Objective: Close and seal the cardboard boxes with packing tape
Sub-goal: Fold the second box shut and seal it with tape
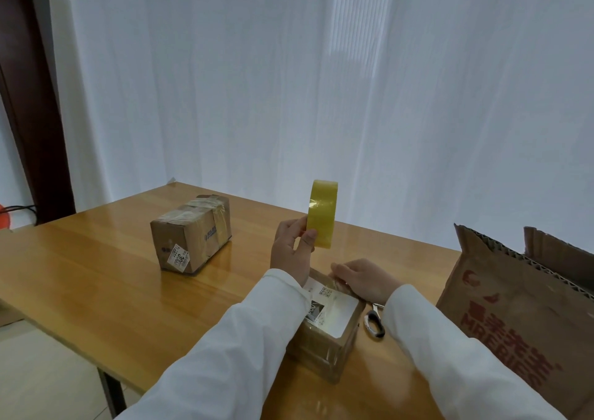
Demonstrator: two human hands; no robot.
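Note:
My left hand grips a yellow roll of packing tape and holds it upright above the table. Clear tape appears to run from the roll down toward the small cardboard box in front of me. My right hand lies on the far top edge of that box, fingers pressing down on it. The box has a white shipping label on top. A second small cardboard box, wrapped in tape, sits farther back on the left.
Scissors lie on the wooden table just right of the near box. A large open cardboard box with red print stands at the right edge. A white curtain hangs behind the table.

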